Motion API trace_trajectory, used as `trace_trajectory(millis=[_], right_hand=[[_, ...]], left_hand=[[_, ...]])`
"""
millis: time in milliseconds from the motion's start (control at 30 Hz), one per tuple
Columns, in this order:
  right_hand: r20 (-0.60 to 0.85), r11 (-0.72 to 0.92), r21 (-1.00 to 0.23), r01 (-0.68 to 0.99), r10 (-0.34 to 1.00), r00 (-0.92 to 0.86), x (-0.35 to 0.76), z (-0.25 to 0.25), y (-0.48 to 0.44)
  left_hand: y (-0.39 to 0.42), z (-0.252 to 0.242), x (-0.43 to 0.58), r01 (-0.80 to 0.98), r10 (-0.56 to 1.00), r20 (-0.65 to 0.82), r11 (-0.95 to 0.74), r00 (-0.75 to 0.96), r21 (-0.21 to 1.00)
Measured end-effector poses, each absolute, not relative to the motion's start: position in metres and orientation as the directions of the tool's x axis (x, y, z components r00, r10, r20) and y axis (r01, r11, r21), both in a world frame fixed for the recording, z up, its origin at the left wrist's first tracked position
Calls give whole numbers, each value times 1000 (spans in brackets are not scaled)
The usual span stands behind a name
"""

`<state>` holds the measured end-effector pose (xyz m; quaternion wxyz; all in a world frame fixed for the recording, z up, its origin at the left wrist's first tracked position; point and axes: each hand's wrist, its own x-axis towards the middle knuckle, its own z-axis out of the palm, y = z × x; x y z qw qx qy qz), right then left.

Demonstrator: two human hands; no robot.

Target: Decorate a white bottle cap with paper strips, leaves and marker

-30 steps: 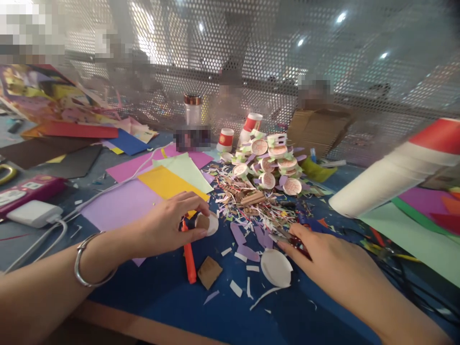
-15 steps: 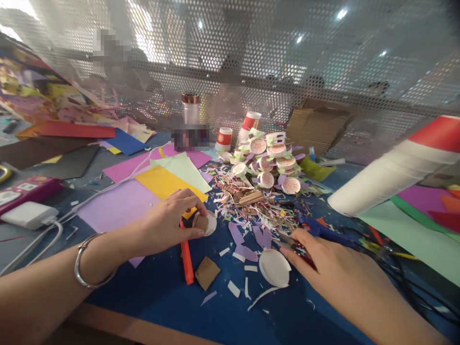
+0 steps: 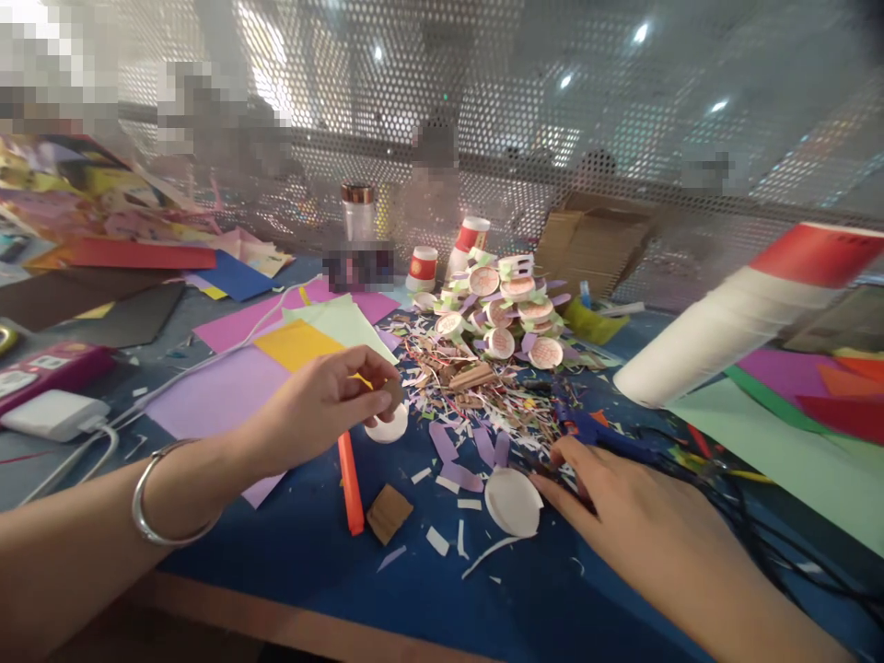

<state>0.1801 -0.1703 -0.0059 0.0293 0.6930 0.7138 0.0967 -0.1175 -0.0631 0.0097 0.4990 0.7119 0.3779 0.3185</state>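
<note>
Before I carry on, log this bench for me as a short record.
Left hand: pinching a small brown piece, by a white disc
Right hand: around a dark tool, mostly hidden
Between hands: orange stick, cardboard square, second white disc, purple paper strips
Beyond: scrap pile, heaped round pieces
Right side: blue tool, slanting cup stack

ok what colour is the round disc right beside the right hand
White: the disc beside the right hand, seen in the head view.
</note>
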Motion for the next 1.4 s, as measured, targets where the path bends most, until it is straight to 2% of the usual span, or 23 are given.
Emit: trace_trajectory(millis=[167, 233, 300, 367, 400, 500, 567, 667, 800, 900, 1167, 1400], right_hand=[[243, 114, 92, 989, 961, -133, 181, 0, -169], [277, 174, -12, 985, 947, -164, 176, 7, -168], [281, 228, -166, 959, 944, -176, 167, 16, -165], [249, 269, -305, 913, 948, -196, 156, 24, -160], [246, 280, -338, 898, 948, -203, 150, 26, -156], [232, 305, -335, 892, 944, -236, 139, 24, -144], [238, 338, -311, 888, 932, -272, 137, 16, -139], [229, 372, -297, 880, 922, -312, 139, 4, -136], [220, 382, -296, 876, 919, -326, 144, -4, -137], [244, 400, -298, 867, 910, -336, 147, -5, -137], [282, 417, -320, 851, 899, -335, 154, -9, -138], [269, 411, -325, 852, 903, -334, 153, -9, -138]], left_hand=[[-69, 16, -94, 110, 838, 93, -180, 537, 978], [-70, 12, -86, 74, 820, 90, -159, 565, 985], [-71, 9, -81, 58, 811, 70, -128, 581, 990], [-71, 7, -82, 90, 800, 47, -125, 598, 988], [-70, 7, -84, 136, 784, 31, -146, 620, 980], [-62, 10, -96, 336, 742, -36, -260, 669, 905], [-54, 11, -105, 456, 806, -40, -292, 590, 840], [-44, 12, -113, 543, 856, 13, -339, 516, 768], [-37, 10, -111, 573, 826, -26, -368, 563, 732], [-33, 7, -110, 601, 782, -33, -450, 622, 661], [-31, 16, -123, 672, 819, 101, -527, 564, 520], [-33, 12, -123, 651, 732, 21, -619, 681, 438]])
